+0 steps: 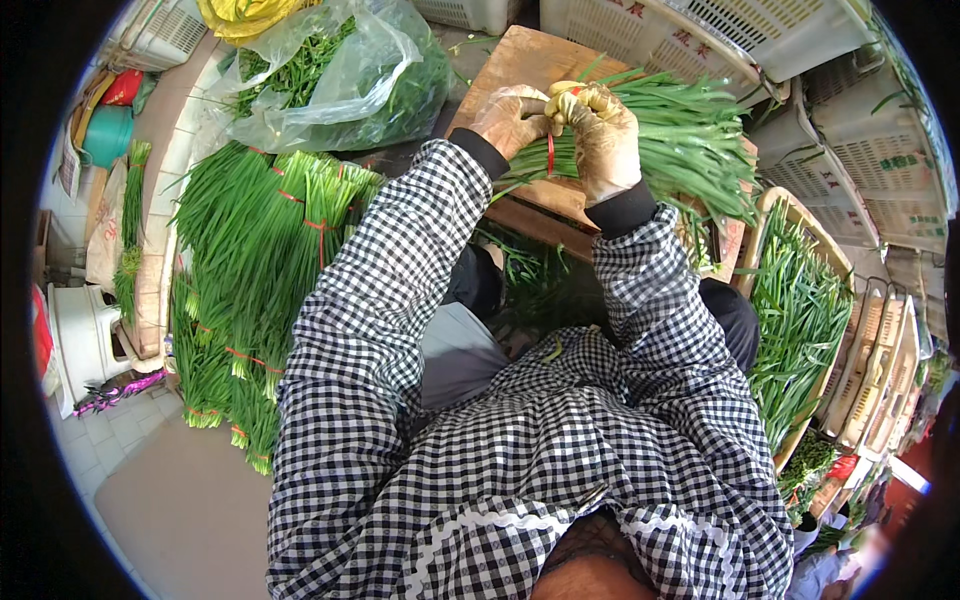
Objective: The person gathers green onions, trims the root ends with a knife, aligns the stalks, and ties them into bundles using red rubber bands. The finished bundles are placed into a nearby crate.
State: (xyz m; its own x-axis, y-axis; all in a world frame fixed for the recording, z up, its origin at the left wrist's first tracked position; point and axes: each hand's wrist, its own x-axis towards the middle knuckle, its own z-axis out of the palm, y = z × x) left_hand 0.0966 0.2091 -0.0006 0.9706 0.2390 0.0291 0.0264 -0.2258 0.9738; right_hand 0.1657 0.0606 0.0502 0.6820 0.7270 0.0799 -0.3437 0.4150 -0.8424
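A bundle of long green leaves, which look like garlic chives (675, 142), lies across a wooden board (517, 64) before me. A thin red tie (551, 155) runs around the bundle near its left part. My left hand (514, 120) and my right hand (606, 139) meet above the bundle, fingertips pinched together on the tie. Both hands wear soiled thin gloves, and yellow coverings show on fingers of the right. The fingers hide the upper part of the tie and the bundle's left end.
Tied chive bundles (255, 217) are piled at my left. Behind them stands a clear plastic bag (405, 90) of greens. To the right is a crate (840, 255) of loose chives. White plastic crates (667, 37) line the back. A white stool (82, 337) stands far left.
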